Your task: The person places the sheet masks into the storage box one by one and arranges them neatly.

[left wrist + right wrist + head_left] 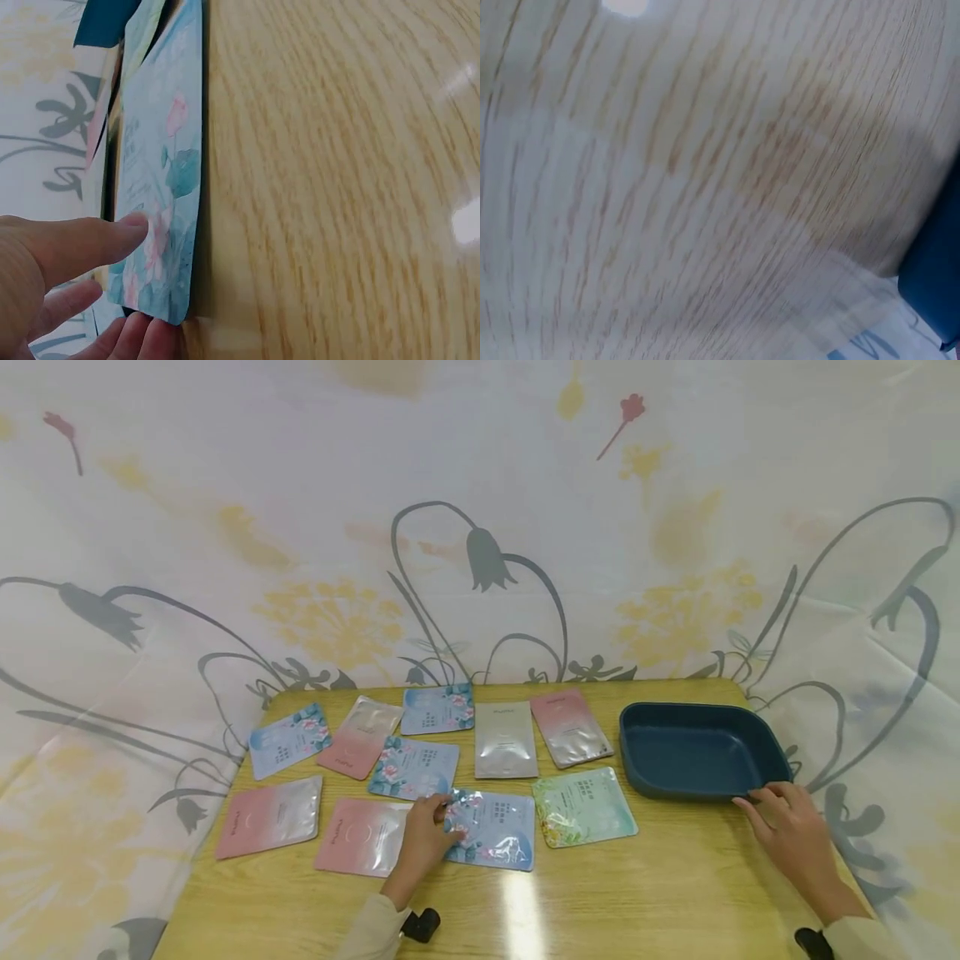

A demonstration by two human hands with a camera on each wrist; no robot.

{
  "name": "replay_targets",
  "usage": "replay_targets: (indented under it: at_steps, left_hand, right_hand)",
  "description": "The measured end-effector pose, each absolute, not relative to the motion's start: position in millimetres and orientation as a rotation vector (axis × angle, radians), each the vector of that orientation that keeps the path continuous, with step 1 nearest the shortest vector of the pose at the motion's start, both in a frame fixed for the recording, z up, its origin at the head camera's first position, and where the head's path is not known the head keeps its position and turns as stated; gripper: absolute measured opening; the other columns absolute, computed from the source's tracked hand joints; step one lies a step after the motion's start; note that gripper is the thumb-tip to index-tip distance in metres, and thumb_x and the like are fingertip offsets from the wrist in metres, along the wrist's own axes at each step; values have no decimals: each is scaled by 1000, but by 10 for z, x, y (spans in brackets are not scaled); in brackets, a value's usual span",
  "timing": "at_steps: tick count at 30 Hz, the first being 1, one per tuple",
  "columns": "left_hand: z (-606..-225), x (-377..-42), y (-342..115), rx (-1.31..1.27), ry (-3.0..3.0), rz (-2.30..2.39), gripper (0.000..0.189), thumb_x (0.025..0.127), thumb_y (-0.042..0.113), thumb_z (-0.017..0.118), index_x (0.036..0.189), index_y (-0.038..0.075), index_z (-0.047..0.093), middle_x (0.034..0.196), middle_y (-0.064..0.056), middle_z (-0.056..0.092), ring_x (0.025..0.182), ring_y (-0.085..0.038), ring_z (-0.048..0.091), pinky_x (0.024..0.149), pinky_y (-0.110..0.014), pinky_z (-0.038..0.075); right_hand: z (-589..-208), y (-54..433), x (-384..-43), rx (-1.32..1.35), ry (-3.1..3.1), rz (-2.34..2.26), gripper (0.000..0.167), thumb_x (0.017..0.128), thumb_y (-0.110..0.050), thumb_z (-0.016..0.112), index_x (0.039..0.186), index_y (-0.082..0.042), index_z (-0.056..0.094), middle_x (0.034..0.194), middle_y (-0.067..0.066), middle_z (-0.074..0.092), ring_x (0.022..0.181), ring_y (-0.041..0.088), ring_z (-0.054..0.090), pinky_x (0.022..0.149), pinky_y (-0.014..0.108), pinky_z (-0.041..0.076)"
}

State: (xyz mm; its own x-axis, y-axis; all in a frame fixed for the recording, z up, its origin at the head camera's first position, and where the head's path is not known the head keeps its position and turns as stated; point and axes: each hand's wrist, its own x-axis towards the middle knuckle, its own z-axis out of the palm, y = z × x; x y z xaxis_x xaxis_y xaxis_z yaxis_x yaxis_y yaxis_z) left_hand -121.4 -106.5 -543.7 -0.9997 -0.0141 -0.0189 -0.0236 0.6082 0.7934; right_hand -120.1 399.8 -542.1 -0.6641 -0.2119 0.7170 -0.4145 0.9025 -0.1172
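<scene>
My left hand [426,839] is at the left edge of a blue floral sheet mask packet [498,828] near the middle of the table. In the left wrist view the thumb lies on the printed face of this packet [166,150], with fingertips at its end and underside. My right hand [793,831] holds the front right corner of a dark blue rectangular basin [693,793], fingers over the rim and thumb at the outer wall. The basin's wall [934,289] shows at the edge of the right wrist view, where the right hand is hidden.
Several more sheet mask packets lie flat on the wooden table [600,902]: pink ones [270,817], blue floral ones [416,768], a silvery one [506,739] and a green one [585,807]. A flower-patterned cloth [480,460] hangs behind the table.
</scene>
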Motion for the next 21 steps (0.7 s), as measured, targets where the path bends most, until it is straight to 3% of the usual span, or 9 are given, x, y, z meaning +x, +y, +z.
replay_targets:
  at_steps: [7, 21]
  left_hand:
    - [-5541, -1232, -1035, -15, 2860, 1335, 47, 63, 1, 85, 104, -2, 63, 75, -6, 40, 69, -15, 36, 60, -26, 34]
    - [-5489, -1190, -1095, -26, 2651, 1543, 40, 70, -8, 76, 107, -3, 62, 82, -11, 55, 69, -16, 54, 58, -25, 48]
  right_hand:
    - [-5443, 3980, -1214, 464, -2313, 376, 71, 96, -56, 39, 76, 7, 64, 77, 23, 52, 69, 40, 48, 63, 48, 41]
    - [-5424, 3924, -1225, 481, -2266, 374, 67, 96, -53, 40, 77, 6, 64, 77, 23, 55, 70, 40, 50, 64, 50, 41]
